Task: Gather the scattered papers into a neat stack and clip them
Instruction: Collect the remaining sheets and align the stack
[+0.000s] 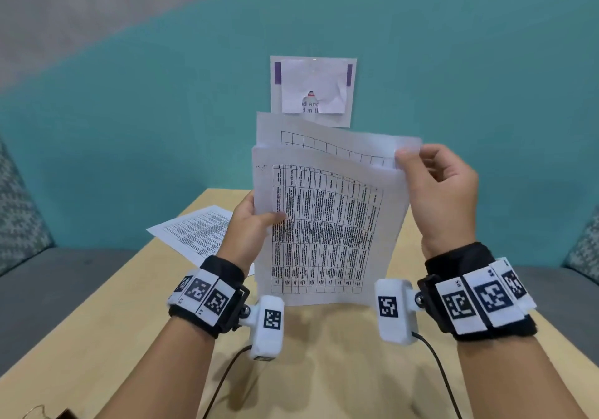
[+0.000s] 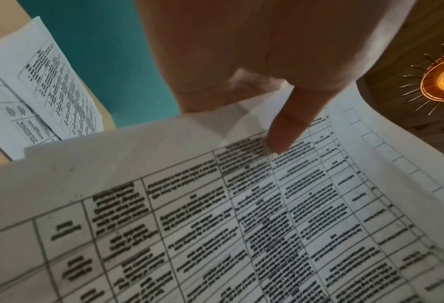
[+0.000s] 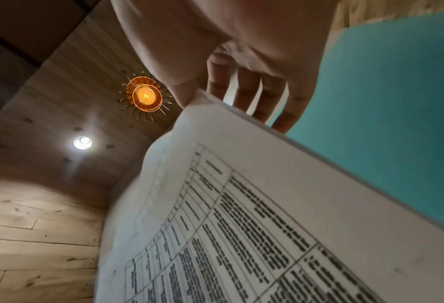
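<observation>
While both hands hold the papers (image 1: 324, 224) upright above the wooden table (image 1: 324, 353), the sheets are not yet squared — the rear sheet (image 1: 340, 144) sticks up higher than the front sheet and sits skewed behind it. Bottom edge of the bundle is near the tabletop; contact cannot be told from the head view.

Left hand (image 1: 249, 224) grips the left edge: thumb (image 2: 288, 127) pressed flat on the printed table of the front sheet, remaining fingers hidden behind the paper. Right hand (image 1: 437, 191) pinches the upper right corner of the rear sheet between thumb and fingers; the right wrist view shows its fingers (image 3: 247, 90) slightly spread behind the paper, thumb on the near face.

More loose sheets (image 1: 197, 233) lie flat on the table to the left, overhanging its left edge — the left wrist view shows more than one page (image 2: 34, 86) there, overlapping.

Notice (image 1: 312, 89) is stuck on the teal wall behind. No clip visible in any view
</observation>
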A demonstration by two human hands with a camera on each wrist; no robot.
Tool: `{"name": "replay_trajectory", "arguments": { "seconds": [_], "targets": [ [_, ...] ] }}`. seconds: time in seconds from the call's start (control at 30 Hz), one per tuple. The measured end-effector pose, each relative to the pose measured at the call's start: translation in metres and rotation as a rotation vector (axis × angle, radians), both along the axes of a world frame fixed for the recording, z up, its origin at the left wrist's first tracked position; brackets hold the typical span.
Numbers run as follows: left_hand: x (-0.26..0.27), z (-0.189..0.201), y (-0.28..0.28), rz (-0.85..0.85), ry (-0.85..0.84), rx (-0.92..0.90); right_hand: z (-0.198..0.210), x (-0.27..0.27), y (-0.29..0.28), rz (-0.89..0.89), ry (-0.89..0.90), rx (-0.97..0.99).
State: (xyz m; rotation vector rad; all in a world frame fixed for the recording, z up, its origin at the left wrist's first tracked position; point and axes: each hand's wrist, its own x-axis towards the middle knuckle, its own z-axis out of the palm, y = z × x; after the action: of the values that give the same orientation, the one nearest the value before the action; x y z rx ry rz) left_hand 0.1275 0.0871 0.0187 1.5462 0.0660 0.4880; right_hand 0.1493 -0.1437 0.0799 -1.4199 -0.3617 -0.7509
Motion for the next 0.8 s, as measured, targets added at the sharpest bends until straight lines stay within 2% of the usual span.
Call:
{"name": "replay_trajectory", "arguments": {
  "seconds": [0.1,0.17,0.3,0.4,0.5,0.57,0.67,0.73,0.8],
  "targets": [
    [0.000,0.001,0.001,-0.014,0.005,0.002,0.009,-0.008,-0.005,-0.029,-0.060,-0.009],
    [-0.001,0.001,0.001,-0.015,0.010,0.007,0.014,-0.013,-0.008,-0.040,-0.077,-0.101],
    [-0.001,0.000,0.001,-0.018,0.017,0.008,0.022,-0.027,-0.010,-0.264,-0.103,-0.466],
    [0.000,0.002,0.002,-0.029,0.010,0.010,0.043,-0.034,-0.001,-0.435,-0.092,-0.777],
    [-0.001,0.000,0.003,-0.052,0.013,0.015,0.069,-0.030,0.015,-0.430,-0.012,-1.072],
    [-0.001,0.000,0.003,-0.066,0.009,0.020,0.080,-0.026,0.024,-0.374,0.046,-1.182],
    [-0.001,0.000,0.005,-0.067,0.004,0.024,0.094,-0.025,0.025,-0.434,0.028,-1.120],
    [-0.002,0.000,0.005,-0.065,-0.006,0.031,0.104,-0.023,0.015,-0.511,-0.025,-0.962],
    [-0.002,-0.001,0.003,-0.068,-0.021,0.036,0.109,-0.019,0.002,-0.499,-0.064,-0.764]
  ]
}}
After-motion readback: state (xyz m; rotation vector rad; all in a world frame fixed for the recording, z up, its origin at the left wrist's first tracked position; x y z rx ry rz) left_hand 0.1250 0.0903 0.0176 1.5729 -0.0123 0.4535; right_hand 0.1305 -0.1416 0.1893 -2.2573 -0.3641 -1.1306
